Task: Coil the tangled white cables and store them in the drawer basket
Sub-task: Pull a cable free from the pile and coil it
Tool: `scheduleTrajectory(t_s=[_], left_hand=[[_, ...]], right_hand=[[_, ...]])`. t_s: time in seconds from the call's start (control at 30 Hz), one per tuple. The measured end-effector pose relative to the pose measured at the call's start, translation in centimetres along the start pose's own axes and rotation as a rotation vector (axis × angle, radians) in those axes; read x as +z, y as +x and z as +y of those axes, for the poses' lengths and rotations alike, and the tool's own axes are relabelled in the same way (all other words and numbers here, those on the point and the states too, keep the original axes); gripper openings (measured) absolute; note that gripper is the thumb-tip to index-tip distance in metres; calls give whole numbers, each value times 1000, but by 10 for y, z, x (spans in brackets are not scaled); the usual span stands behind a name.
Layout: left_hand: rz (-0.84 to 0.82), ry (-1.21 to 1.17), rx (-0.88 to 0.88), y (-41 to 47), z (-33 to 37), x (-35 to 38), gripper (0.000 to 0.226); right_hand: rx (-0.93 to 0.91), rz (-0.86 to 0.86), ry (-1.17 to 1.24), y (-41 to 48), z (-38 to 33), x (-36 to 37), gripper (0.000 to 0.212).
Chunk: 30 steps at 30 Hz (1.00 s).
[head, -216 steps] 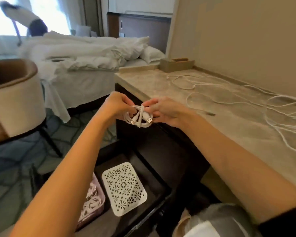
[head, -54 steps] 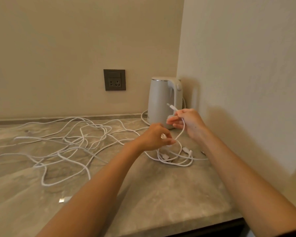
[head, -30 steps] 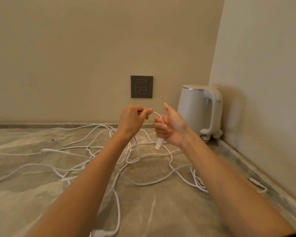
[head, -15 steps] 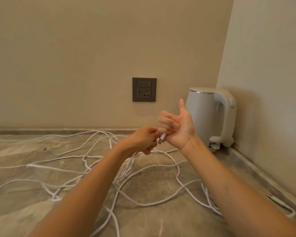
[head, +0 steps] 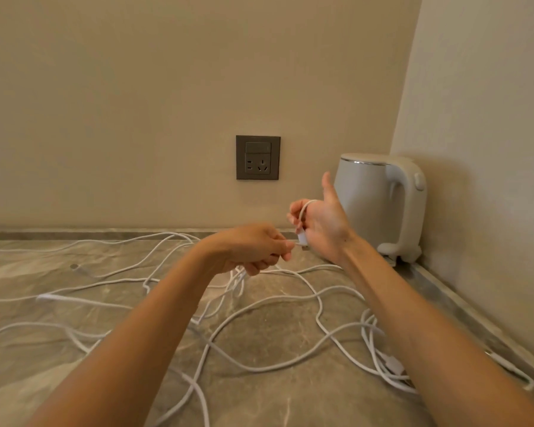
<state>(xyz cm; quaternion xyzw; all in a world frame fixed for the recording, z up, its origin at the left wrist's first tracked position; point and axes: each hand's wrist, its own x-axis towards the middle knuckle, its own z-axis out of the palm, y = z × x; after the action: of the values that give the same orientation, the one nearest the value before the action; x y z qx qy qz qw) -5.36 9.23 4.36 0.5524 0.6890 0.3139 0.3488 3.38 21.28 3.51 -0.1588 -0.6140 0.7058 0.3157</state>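
Several tangled white cables [head: 272, 322] lie spread over the marble countertop [head: 305, 392]. My right hand [head: 321, 223] is raised above them with its thumb up and its fingers curled; one white cable loops over those fingers, and its plug end hangs below the palm. My left hand [head: 253, 246] is just left of it, fingers curled round the same cable near the plug, with the rest trailing down into the tangle. The drawer basket is out of view.
A white electric kettle [head: 383, 204] stands in the back right corner against the wall. A dark wall socket [head: 258, 157] sits above the counter's back edge. A side wall borders the counter on the right.
A coiled cable was in my hands over the drawer; I have turned to the counter. In the last second my right hand took a loop of cable over its fingers, and my left hand dropped lower.
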Motion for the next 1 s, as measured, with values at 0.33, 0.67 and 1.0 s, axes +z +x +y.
scheduleTrajectory(t_s=[0.33,0.67,1.0], left_hand=[[529,-14,280,-2,6,-19,35],[754,160,352,13,-8,-16,39],[204,306,103,24,-11,22,38]], right_hand=[[156,-183,-511,0,5,11,92],[272,-623,331,-12,-5,18,86],[43,-254,807,-8,-17,6,75]])
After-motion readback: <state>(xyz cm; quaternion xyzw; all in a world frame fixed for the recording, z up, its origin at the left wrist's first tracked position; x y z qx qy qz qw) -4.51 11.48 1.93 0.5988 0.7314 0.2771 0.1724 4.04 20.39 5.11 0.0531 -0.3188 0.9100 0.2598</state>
